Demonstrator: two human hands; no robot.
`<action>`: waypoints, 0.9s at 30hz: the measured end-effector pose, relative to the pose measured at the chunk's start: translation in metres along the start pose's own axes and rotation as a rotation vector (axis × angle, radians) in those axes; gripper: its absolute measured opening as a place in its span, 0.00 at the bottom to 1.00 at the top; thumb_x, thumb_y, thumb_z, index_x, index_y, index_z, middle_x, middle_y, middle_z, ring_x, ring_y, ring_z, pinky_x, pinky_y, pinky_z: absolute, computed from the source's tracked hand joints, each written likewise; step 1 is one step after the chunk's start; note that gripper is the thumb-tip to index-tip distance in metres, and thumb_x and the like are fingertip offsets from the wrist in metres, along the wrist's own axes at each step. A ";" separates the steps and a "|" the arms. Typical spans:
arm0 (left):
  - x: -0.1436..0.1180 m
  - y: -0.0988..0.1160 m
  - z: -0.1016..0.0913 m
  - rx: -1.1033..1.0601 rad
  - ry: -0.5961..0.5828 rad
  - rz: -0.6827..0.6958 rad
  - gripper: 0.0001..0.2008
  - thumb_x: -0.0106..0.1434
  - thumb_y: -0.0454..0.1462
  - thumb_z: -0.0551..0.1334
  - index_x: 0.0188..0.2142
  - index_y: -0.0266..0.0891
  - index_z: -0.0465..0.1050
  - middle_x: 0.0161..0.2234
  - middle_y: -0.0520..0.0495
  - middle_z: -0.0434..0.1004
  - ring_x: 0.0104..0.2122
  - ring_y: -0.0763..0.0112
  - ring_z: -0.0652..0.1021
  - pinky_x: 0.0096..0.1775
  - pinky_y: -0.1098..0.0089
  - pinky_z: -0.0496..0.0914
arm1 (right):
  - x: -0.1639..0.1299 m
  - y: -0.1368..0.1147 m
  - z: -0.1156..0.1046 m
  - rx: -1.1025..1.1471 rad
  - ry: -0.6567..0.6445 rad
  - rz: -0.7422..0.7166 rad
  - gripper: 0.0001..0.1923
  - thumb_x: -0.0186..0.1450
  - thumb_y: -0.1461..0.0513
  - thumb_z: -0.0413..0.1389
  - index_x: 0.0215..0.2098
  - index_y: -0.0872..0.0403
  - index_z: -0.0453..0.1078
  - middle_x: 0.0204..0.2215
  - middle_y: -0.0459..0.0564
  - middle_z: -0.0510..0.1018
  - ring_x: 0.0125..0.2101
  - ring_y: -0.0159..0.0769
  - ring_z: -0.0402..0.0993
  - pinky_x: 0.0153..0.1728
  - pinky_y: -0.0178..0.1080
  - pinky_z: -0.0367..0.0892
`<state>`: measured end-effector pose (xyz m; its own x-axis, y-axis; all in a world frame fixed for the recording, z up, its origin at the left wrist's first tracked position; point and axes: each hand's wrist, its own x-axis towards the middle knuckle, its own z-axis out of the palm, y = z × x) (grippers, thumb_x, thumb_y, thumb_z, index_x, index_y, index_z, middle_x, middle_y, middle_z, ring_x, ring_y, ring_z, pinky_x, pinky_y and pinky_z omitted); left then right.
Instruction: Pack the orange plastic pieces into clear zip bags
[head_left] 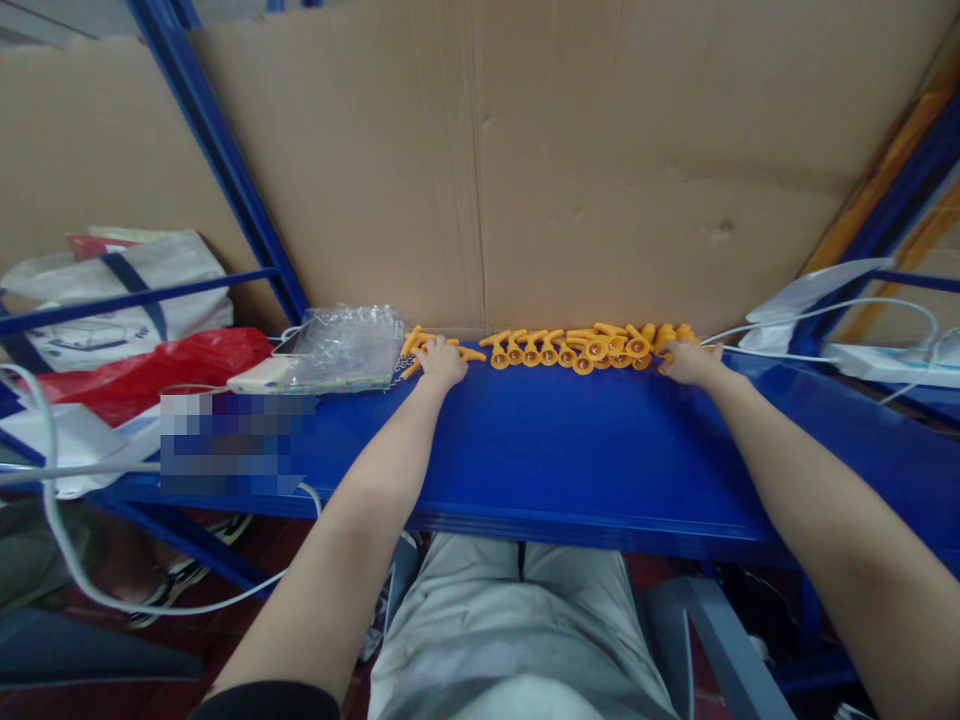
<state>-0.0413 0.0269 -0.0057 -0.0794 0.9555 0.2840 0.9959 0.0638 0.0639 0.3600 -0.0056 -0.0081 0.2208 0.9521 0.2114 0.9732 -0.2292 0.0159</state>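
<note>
A row of orange plastic pieces (550,348), each with a round cup-like end and a slim stem, lies along the back of the blue table. At the row's left, my left hand (444,362) bends its fingers around one of the loose orange pieces (471,355). Small metal chain or screw-like bits (401,366) show beside that hand, too small to name. At the right end, my right hand (691,363) has its fingers curled on an orange piece (665,336). My fingers partly hide what each hand grips.
Cardboard (570,180) stands as a wall behind the blue table (555,450). Clear plastic bags (345,345), a red bag (157,370) and a white cable (51,520) are at left. Another cable (825,303) and white packaging (787,305) lie at right. A person's leg (120,565) shows lower left.
</note>
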 end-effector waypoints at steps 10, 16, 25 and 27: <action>-0.002 0.010 -0.009 -0.286 0.255 0.080 0.13 0.69 0.36 0.51 0.48 0.39 0.70 0.55 0.34 0.72 0.59 0.49 0.66 0.56 0.49 0.60 | -0.004 -0.004 -0.002 0.018 -0.015 0.014 0.23 0.63 0.63 0.51 0.55 0.56 0.72 0.57 0.65 0.71 0.60 0.63 0.63 0.56 0.76 0.50; 0.000 0.019 -0.008 -0.456 0.350 0.155 0.06 0.65 0.33 0.55 0.42 0.42 0.66 0.45 0.41 0.78 0.52 0.52 0.73 0.55 0.49 0.60 | -0.002 -0.003 0.001 0.032 -0.022 0.033 0.27 0.64 0.62 0.49 0.60 0.56 0.67 0.59 0.65 0.69 0.62 0.63 0.60 0.57 0.77 0.45; 0.009 0.028 -0.001 -0.935 0.457 0.246 0.17 0.57 0.27 0.61 0.45 0.40 0.62 0.36 0.45 0.76 0.40 0.62 0.78 0.44 0.64 0.70 | -0.003 -0.004 0.000 0.032 -0.024 0.024 0.27 0.63 0.61 0.49 0.59 0.56 0.69 0.59 0.66 0.69 0.61 0.64 0.60 0.57 0.77 0.45; 0.009 0.031 0.000 -1.022 0.469 0.253 0.16 0.57 0.28 0.62 0.44 0.41 0.63 0.33 0.49 0.76 0.37 0.66 0.78 0.43 0.66 0.71 | -0.002 -0.003 0.001 0.028 -0.019 0.017 0.27 0.63 0.61 0.49 0.59 0.56 0.69 0.59 0.65 0.69 0.62 0.64 0.60 0.57 0.77 0.46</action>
<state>-0.0110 0.0376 -0.0008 -0.1039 0.6934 0.7130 0.5028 -0.5819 0.6392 0.3569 -0.0067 -0.0100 0.2380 0.9520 0.1926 0.9707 -0.2397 -0.0151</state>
